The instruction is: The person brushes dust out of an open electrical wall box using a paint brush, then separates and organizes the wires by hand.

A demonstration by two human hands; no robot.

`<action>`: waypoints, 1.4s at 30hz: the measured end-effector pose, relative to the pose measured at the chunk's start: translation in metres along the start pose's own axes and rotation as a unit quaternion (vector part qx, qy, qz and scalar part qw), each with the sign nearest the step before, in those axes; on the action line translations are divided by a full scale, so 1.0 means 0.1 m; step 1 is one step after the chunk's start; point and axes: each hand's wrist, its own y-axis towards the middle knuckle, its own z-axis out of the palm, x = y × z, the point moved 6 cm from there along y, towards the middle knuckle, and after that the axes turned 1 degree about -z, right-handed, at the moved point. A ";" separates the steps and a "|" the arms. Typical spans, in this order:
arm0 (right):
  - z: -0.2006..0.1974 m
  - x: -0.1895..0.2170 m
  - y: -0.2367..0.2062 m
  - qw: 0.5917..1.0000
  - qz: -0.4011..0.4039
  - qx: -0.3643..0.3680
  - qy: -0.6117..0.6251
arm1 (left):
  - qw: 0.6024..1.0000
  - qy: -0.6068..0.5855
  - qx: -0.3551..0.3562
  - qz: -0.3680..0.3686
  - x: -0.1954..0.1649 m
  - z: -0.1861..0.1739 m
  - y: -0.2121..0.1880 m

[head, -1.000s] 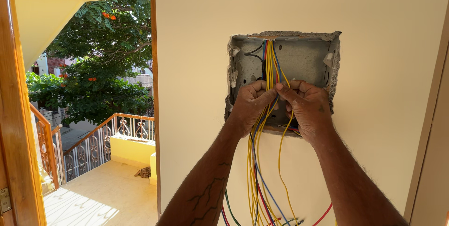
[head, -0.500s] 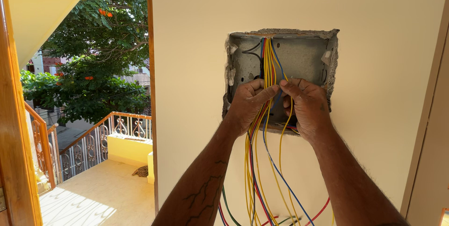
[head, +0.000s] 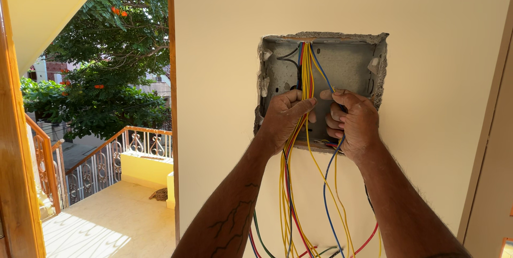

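Note:
A grey metal electrical box (head: 350, 65) is recessed in a cream wall, its rim rough with plaster. A bundle of yellow, blue and red wires (head: 305, 68) comes down from the box's top and hangs out below it. My left hand (head: 283, 119) is closed around most of the bundle, mainly yellow wires, at the box's lower middle. My right hand (head: 352, 122) is just right of it, fingers pinched on a blue wire (head: 325, 194) pulled away from the bundle. Loose wire ends hang down the wall between my forearms.
A wooden door frame (head: 16, 146) stands at the far left, opening onto a sunlit balcony with an ornate railing (head: 107, 164) and trees beyond. Another wooden frame edge (head: 489, 130) runs down the right side of the wall.
My right hand has drawn a blue wire out to the right, away from the bundle. My left hand keeps its hold on the yellow wires. The camera view shifted slightly.

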 end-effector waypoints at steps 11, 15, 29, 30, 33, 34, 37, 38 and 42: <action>0.07 0.00 -0.01 0.996 0.003 -0.011 -0.084 | 1.000 -0.006 -0.001 0.016 -0.08 0.02 -0.03; 0.13 0.00 -0.03 0.993 0.020 -0.009 -0.117 | 1.000 0.007 -0.005 0.015 -0.12 0.03 -0.03; -0.03 -0.05 0.08 0.987 -0.057 -0.056 -0.141 | 1.000 -0.007 -0.012 0.019 -0.03 -0.01 -0.01; -0.04 -0.05 0.09 0.987 -0.058 -0.055 -0.141 | 1.000 -0.001 -0.013 0.020 -0.03 -0.01 -0.01; -0.04 -0.06 0.09 0.985 -0.064 -0.061 -0.151 | 0.999 0.005 -0.012 0.032 -0.06 0.00 -0.01; -0.04 -0.06 0.09 0.983 -0.067 -0.065 -0.157 | 1.000 0.002 -0.015 0.027 -0.05 0.00 -0.02; -0.03 -0.05 0.08 0.982 -0.071 -0.061 -0.162 | 1.000 -0.010 -0.014 0.019 -0.06 0.00 -0.03; -0.02 -0.04 0.08 0.983 -0.071 -0.056 -0.157 | 1.000 -0.014 -0.008 0.023 -0.07 0.01 -0.04; -0.03 -0.03 0.07 0.991 -0.054 -0.065 -0.105 | 1.000 0.010 -0.006 0.018 -0.08 0.01 -0.04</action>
